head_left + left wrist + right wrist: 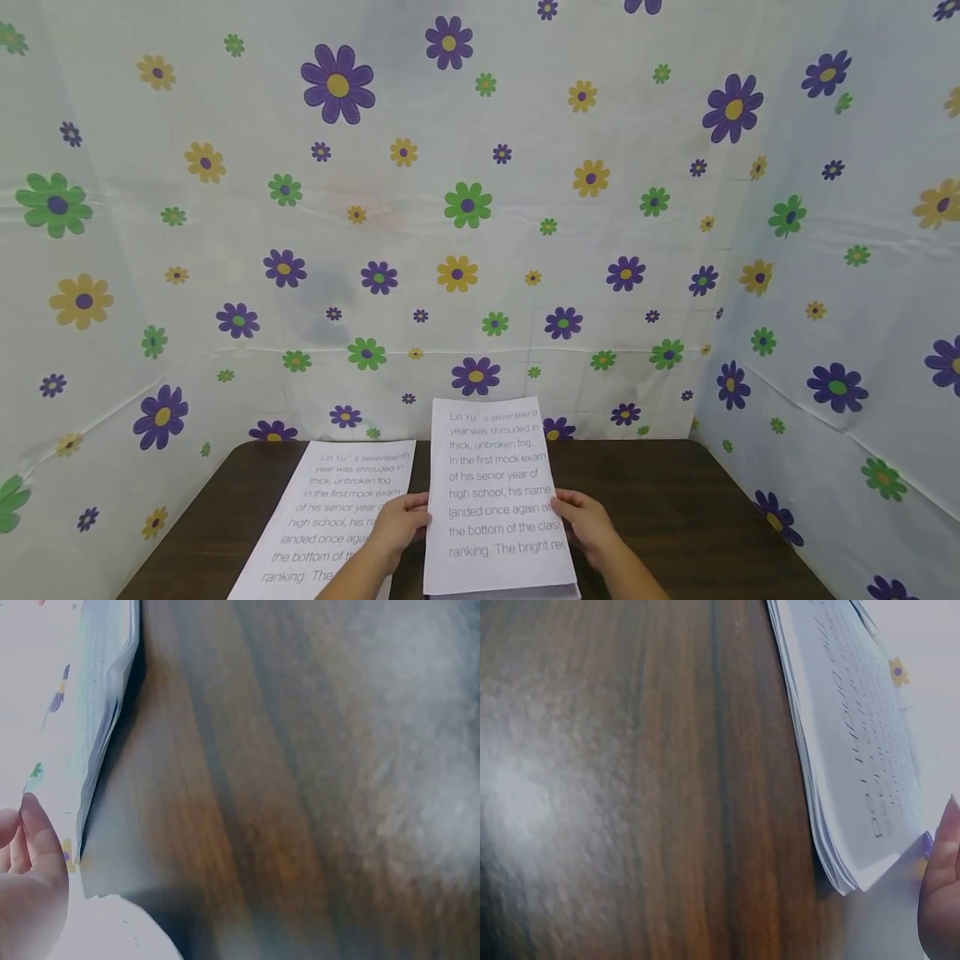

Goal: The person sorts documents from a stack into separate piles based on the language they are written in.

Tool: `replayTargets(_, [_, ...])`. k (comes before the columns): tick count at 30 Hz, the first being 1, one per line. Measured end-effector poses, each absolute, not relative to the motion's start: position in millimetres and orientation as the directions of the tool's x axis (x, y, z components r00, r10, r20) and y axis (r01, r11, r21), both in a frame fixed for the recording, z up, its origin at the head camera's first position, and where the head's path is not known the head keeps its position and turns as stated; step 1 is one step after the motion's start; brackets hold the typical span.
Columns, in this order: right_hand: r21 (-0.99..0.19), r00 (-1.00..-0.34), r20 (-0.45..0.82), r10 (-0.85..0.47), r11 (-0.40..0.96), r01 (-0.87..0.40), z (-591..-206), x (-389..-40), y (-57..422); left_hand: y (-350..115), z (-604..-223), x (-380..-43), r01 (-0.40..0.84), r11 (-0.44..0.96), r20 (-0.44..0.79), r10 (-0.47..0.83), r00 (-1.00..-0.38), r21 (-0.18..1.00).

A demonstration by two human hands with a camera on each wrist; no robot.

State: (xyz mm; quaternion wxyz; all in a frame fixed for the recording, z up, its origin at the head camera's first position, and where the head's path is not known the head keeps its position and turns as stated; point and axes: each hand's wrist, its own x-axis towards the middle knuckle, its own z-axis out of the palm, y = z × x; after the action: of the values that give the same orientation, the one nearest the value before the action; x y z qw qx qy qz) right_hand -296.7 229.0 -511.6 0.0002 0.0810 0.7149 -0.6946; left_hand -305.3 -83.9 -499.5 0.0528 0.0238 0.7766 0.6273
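Observation:
A stack of printed paper sheets stands tilted up in front of me in the head view, its large black text facing me. My left hand grips its left edge, and my right hand holds the right edge with the thumb on the front. Several layered sheet edges show on the stack in the right wrist view, where part of the right hand appears at the border. The left hand is partly visible in the left wrist view, near paper edges.
To the left, a second set of sheets with the same text lies flat on the dark wooden table, partly covered by my left hand and forearm. A white flower-patterned cloth hangs behind the table and along both sides.

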Motion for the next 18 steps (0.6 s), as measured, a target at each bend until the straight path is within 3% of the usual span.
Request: replayTargets(18, [-0.994, -0.997, -0.072, 0.041, 0.081, 0.075, -471, -288, 226, -101, -477, -302, -0.010, 0.123, -0.027, 0.140, -0.990, 0.992])
